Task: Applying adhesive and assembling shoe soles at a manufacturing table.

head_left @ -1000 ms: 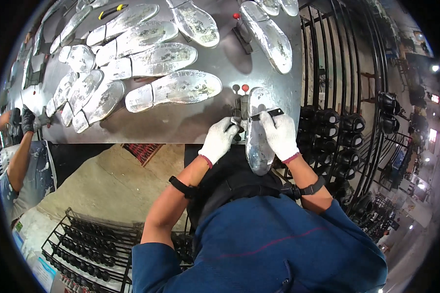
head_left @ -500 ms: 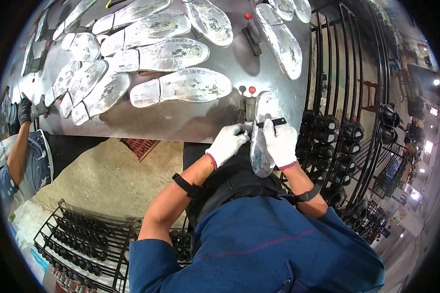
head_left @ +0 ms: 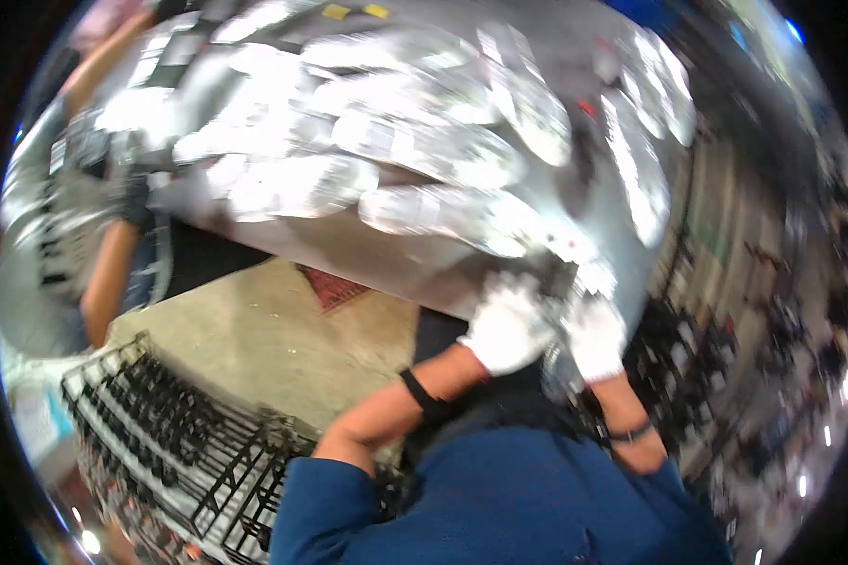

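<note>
My left hand (head_left: 507, 325), in a white glove, is at the table's near edge, left of a silvery metal shoe last (head_left: 560, 372). On the last's other side is my right hand (head_left: 595, 339), also gloved in white, overlapping it or touching it. Motion smears the fingers of both hands, so their grip is unclear. A dark blurred patch (head_left: 558, 275) shows between the fingertips; whether it is a tool or a bracket I cannot tell. The last's far part is hidden behind the hands and glare.
Several silvery lasts (head_left: 443, 215) lie on the metal table (head_left: 349, 252). A co-worker's gloved hand (head_left: 134, 200) is at its left end. Black racks with dark items stand at lower left (head_left: 188, 452) and on the right (head_left: 678, 363). A red mat (head_left: 330, 287) lies on the floor.
The whole view has shifted and blurred, with table and hands now further right and lower. The flat black tool in my right hand earlier is no longer distinct. The co-worker's arms show more.
</note>
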The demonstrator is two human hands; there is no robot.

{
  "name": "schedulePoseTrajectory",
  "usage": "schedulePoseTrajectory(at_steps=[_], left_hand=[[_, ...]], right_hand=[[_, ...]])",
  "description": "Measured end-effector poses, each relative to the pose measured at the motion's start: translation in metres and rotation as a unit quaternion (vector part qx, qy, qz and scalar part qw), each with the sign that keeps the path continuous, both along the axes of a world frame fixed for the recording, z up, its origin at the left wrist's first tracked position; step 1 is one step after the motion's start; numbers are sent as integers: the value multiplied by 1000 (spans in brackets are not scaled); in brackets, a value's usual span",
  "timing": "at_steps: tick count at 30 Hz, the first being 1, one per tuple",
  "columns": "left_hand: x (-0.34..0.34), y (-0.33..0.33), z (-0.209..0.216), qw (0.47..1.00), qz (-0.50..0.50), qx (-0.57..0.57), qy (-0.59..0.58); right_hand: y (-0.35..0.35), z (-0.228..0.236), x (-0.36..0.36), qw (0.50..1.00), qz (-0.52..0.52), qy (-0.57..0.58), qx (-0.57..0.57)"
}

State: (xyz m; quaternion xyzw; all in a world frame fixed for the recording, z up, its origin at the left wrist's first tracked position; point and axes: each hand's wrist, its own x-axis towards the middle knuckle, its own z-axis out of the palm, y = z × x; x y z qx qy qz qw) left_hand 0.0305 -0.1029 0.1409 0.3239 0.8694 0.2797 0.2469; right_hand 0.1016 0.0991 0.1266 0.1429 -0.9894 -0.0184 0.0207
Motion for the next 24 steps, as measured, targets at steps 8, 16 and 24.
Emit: schedulePoseTrajectory(at_steps=[8,16,24], left_hand=[[34,2,-12,998,1,-5,-56],[44,30,12,983,100,151,-17],[11,50,56,992,105,48,-51]], right_hand=[[12,-8,6,953,-260,-124,-96],[38,-20,12,972,-97,-174,-124],[26,-48,37,242,-341,-260,-870]])
